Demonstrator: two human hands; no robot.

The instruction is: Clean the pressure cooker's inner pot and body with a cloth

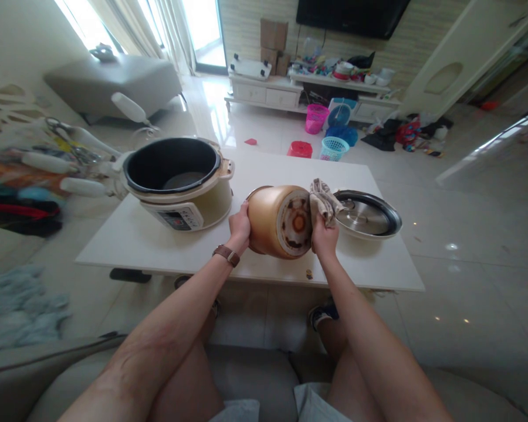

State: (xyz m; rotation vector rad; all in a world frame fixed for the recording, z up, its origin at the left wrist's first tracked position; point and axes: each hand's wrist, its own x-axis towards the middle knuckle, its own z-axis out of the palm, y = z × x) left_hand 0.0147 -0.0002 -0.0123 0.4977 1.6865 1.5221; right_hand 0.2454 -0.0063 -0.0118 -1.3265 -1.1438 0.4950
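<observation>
One pot (273, 221) is tilted over one table (123, 246), between one cooker (180, 198), grey-floored inside, and one lid (367, 218). Left hand (240, 225): fingers closed around pot. Right hand (324, 237): fingers closed on one cloth (322, 201).

Glass door (205, 32): blown-out daylight, upper left
Floor tiles (209, 114): glossy glare, bright spots at right
Bronze pot (264, 220): soft sheen
White tabletop (264, 169): softly lit
Picture edges: stretched, smeared

Head view forward, down over table (268, 169)

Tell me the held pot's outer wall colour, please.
The outer wall is golden tan, in the head view.
</observation>
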